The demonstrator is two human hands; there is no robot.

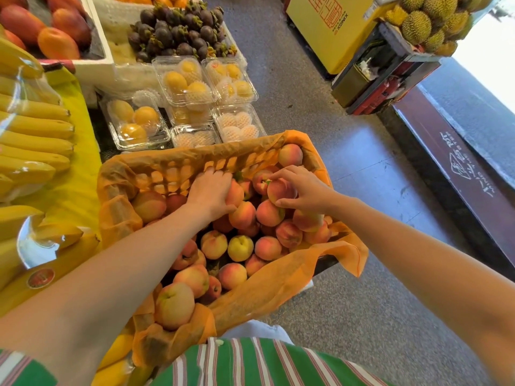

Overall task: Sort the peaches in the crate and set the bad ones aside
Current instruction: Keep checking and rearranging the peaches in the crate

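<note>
A crate lined with orange mesh paper (pixel 172 165) stands in front of me, filled with several pink and yellow peaches (pixel 241 247). My left hand (pixel 211 190) reaches into the far middle of the pile, its fingers curled round a reddish peach (pixel 234 194). My right hand (pixel 302 188) grips another red peach (pixel 280 190) between thumb and fingers, just above the heap at the far right. One peach (pixel 290 154) lies alone in the far right corner of the crate.
Bananas (pixel 33 126) on a yellow cloth lie to the left. Clear boxes of yellow fruit (pixel 184 87) and mangosteens (pixel 178 32) sit behind the crate. Right of the crate is grey floor, with a yellow box (pixel 334 29) and durians (pixel 429 20) beyond.
</note>
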